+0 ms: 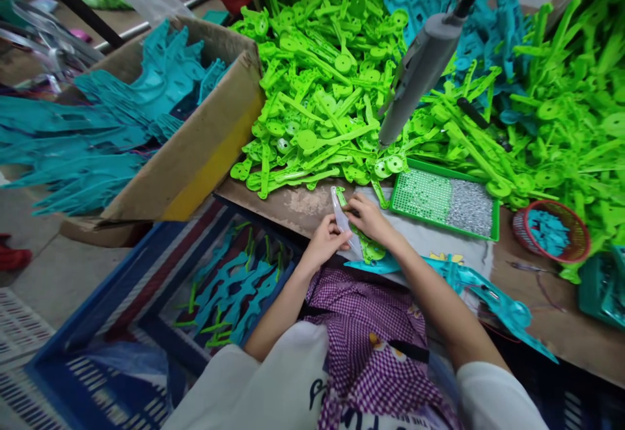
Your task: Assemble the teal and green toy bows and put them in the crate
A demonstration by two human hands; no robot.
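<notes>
Both hands meet at the near edge of the table (293, 205): my left hand (325, 242) pinches a clear strip (340, 212), and my right hand (370, 218) closes on a green plastic part (367, 248) beside it. Dark lettering on my white shirt (293, 384) is cut off and unreadable. Blur hides what fills the green tray (496, 222).

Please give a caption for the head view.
Left hand and right hand hold a green plastic part near a green tray.
</notes>
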